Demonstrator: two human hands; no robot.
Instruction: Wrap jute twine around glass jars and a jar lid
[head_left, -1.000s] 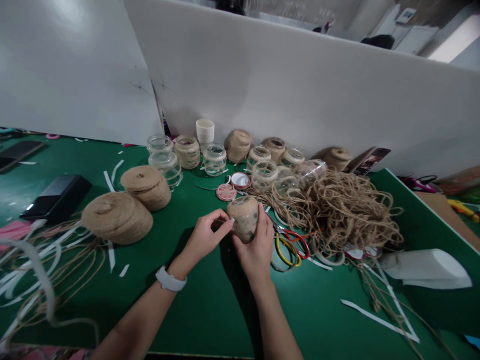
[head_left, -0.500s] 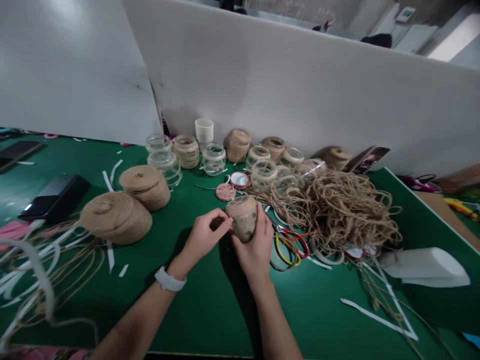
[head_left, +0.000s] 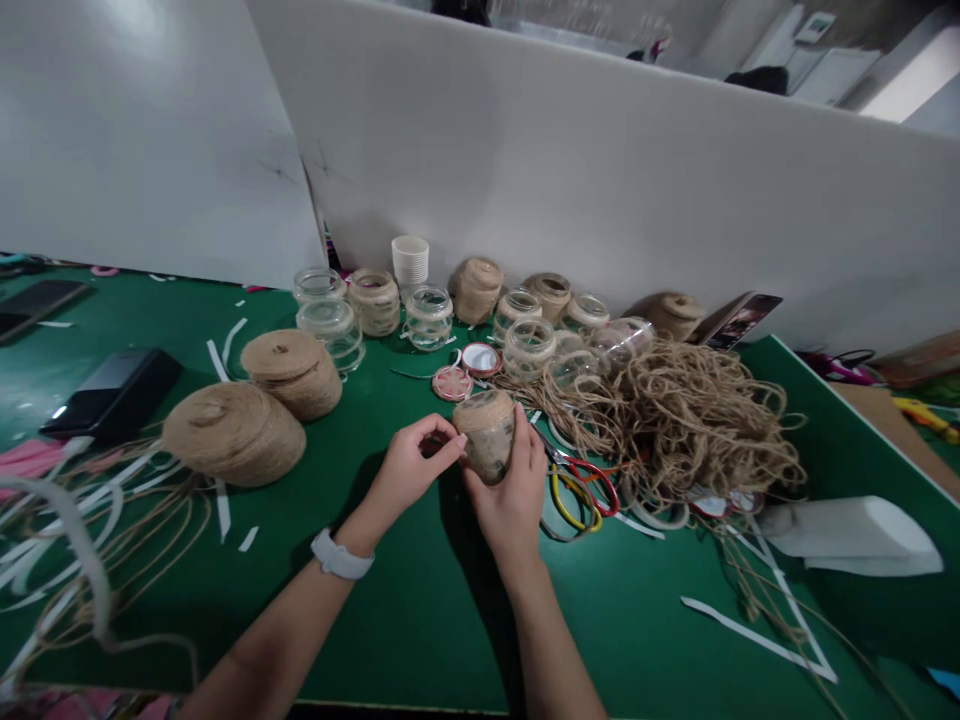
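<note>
A glass jar partly wrapped in brown twine stands in front of me, slightly tilted. My right hand wraps around its right side and lower front. On the jar's left side, my left hand has thumb and forefinger pinched together against it; what lies between those fingertips is too small to make out. Just right of my right hand lie scissors with red handles and a pair with yellow handles. Two red-rimmed lids, one pale pink and one white inside, rest behind the jar.
Two large twine rolls sit to the left, near a dark box-like device. Several glass jars and a stack of paper cups line the white partition. A tangled twine heap and a white roll occupy the right.
Both hands keep nearly the same pose on the jar. The whole view has shifted very slightly.
</note>
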